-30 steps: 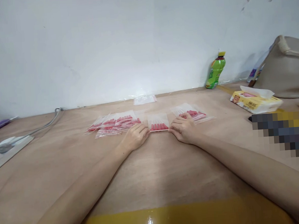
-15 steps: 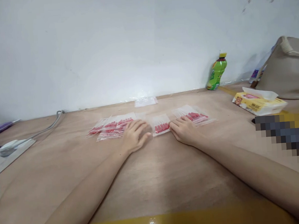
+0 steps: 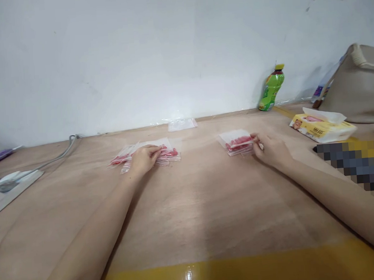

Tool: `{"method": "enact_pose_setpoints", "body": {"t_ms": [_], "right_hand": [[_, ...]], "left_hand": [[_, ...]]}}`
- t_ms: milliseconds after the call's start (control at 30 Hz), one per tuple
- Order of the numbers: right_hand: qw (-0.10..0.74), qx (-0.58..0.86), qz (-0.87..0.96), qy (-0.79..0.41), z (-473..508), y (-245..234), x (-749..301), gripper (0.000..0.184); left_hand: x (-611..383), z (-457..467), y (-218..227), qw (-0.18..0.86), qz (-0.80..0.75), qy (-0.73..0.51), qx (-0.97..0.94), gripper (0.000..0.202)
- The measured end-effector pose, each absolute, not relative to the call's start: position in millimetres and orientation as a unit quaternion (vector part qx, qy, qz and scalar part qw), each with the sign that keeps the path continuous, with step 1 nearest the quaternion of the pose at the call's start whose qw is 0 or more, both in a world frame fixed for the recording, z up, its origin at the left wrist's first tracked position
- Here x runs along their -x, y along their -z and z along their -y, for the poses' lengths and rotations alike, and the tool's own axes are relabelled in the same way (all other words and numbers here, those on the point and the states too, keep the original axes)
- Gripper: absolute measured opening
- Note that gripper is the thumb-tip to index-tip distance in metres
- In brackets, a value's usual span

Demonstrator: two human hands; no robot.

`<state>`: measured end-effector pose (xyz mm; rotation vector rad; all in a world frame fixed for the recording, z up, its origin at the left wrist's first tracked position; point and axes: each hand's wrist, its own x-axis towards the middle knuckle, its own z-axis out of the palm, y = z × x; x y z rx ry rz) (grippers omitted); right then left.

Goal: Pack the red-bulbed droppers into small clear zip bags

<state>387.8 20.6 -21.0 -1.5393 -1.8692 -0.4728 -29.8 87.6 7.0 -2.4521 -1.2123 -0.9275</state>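
Note:
At the left, several clear zip-lock bags (image 3: 172,154) with small red pieces inside lie overlapping on the table. My left hand (image 3: 144,158) is over this pile, its thumb and fingers pinched at a bag. Farther right is a smaller stack of similar bags (image 3: 236,135), also holding red pieces. My right hand (image 3: 272,149) has its fingertips closed on the right edge of the top bag there. What exactly sits between the left fingertips is partly hidden by the hand.
A flat clear bag (image 3: 182,124) lies near the wall. A green bottle (image 3: 272,88), a yellow tissue box (image 3: 322,127) and a beige bag (image 3: 352,85) stand at the right. At the left are a power strip (image 3: 24,192) and grey cable (image 3: 58,157).
My right hand has moved right, and the bag from the middle now appears on the right stack. My left hand has shifted left onto the left pile, and its fingers have closed.

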Motion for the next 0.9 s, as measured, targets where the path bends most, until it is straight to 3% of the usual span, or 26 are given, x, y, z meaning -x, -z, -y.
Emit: {"method": "enact_pose_setpoints", "body": {"t_ms": [100, 300, 600, 900], "right_hand": [[0.296, 0.600, 0.717, 0.199, -7.9, 18.9, -386.7, 0.024], [0.345, 0.481, 0.780, 0.202, -0.3, 0.1, -339.0, 0.013], [0.215, 0.432, 0.864, 0.141, -24.4, 5.3, -281.9, 0.023], [0.293, 0.403, 0.861, 0.100, -31.1, 22.6, -286.6, 0.026]], "left_hand": [[23.9, -86.8, -7.5, 0.121, 0.399, 0.339, 0.844, 0.027], [-23.4, -78.2, -0.1, 0.082, 0.358, 0.345, 0.864, 0.020], [-78.0, -57.0, 19.5, 0.024, 0.287, 0.316, 0.904, 0.025], [-53.7, -60.2, 15.9, 0.001, 0.256, 0.315, 0.914, 0.016]]}}
